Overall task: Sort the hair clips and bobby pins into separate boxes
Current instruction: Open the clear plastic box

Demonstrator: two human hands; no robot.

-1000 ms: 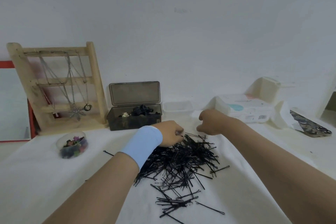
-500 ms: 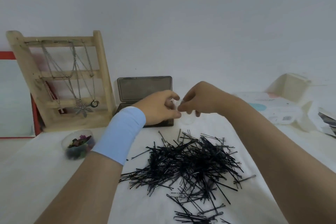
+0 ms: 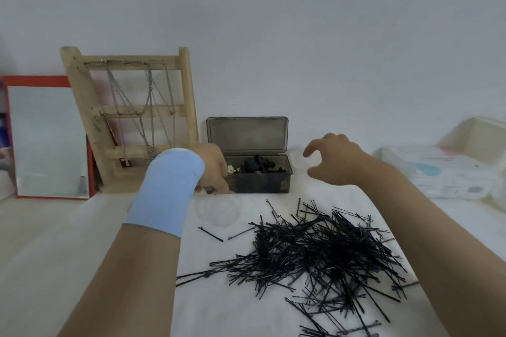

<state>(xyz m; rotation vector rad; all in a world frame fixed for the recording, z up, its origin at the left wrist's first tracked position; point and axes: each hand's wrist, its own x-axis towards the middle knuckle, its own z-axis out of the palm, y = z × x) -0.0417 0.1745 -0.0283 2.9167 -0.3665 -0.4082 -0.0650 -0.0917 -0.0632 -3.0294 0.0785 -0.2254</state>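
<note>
Both hands were held near the dark box while the bobby pins waited on the table.

The left hand (image 3: 212, 169), with a light blue wristband (image 3: 167, 189), was lowered just beside the dark box (image 3: 260, 180); whether its grip was closed on something cannot be told, because the fingers were partly hidden. The right hand (image 3: 332, 161) was kept apart from it, its grip wide and empty, probably ready to reach. Between the hands, the box stood with its lid up, and black hair clips (image 3: 257, 164) were seen inside. The bobby pins (image 3: 315, 252) lay in a loose pile nearer than both hands, not yet sorted. A clear round lid or dish (image 3: 219, 210) lay just below the left hand, apparently empty.
</note>
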